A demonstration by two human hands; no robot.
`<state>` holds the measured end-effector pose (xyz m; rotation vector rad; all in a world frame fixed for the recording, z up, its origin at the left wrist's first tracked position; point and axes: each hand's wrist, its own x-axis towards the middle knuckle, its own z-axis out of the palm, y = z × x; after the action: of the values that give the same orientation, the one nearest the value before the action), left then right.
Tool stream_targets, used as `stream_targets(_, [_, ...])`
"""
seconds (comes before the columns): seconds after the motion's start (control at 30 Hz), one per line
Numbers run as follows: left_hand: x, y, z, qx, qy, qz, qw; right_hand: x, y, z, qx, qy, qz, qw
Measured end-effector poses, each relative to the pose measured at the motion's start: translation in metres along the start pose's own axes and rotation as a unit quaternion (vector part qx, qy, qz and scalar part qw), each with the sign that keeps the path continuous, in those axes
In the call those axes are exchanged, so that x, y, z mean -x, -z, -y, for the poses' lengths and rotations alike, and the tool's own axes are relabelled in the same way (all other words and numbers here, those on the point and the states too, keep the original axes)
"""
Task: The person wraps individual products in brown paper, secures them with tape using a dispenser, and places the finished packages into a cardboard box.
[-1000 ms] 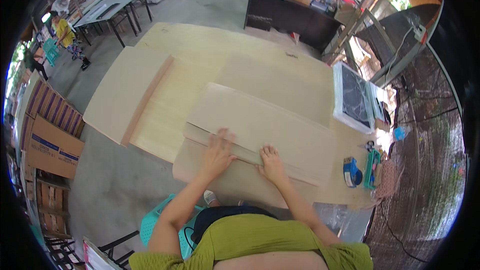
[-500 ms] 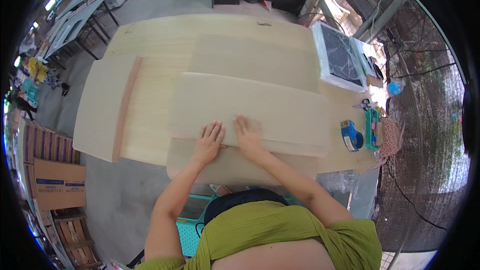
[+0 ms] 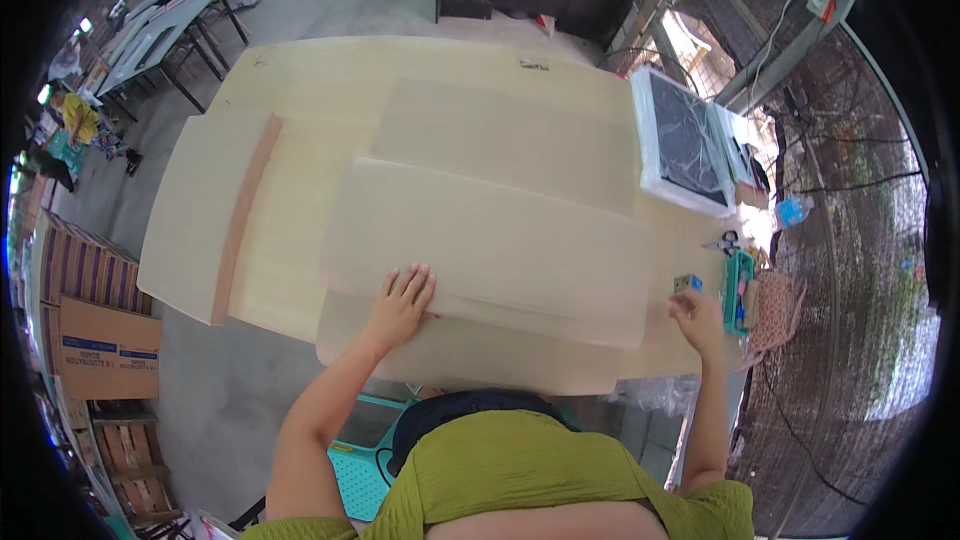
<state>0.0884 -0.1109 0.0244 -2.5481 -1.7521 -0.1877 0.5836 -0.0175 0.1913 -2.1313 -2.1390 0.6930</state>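
My left hand (image 3: 399, 306) lies palm down with fingers spread near the front edge of a large beige paper sheet (image 3: 500, 240). Under that edge, another beige layer (image 3: 470, 347) sticks out toward me over the table's front. Over at the right, my right hand (image 3: 700, 324) has its fingers curled over a blue tape dispenser (image 3: 688, 283). Only the dispenser's far end shows; its body is hidden beneath the hand. A further beige panel (image 3: 510, 130) lies flat beyond the sheet.
A stack of beige sheets (image 3: 195, 220) sits on the left of the wooden table (image 3: 310, 70). Along the right side are scissors (image 3: 728, 240), a green tray (image 3: 737, 305) of small tools, a woven pink basket (image 3: 775, 310) and a plastic-wrapped dark panel (image 3: 680, 140).
My right hand has left the sheet and moved right to the tape dispenser, curling over it. My left hand stays flat on the sheet's front edge. The view has shifted slightly.
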Motion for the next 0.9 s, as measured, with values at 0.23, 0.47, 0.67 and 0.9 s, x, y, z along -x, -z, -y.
stream_targets(0.23, [-0.019, 0.002, 0.001, 0.0, -0.006, 0.031, 1.0, -0.214, -0.083, 0.036, 0.065, 0.257, -0.073, 0.961])
stream_targets(0.47, [-0.004, 0.001, 0.008, 0.016, -0.003, 0.004, 1.0, -0.227, -0.194, 0.22, 0.165, 0.297, 0.006, 0.941])
stream_targets(0.67, [-0.013, -0.002, 0.018, 0.019, -0.006, 0.017, 1.0, -0.249, -0.233, 0.411, 0.078, 0.363, 0.039, 0.928])
stream_targets(0.9, [-0.002, -0.008, 0.013, 0.031, 0.026, 0.026, 0.999, -0.246, -0.22, 0.291, 0.074, 0.306, 0.077, 0.946])
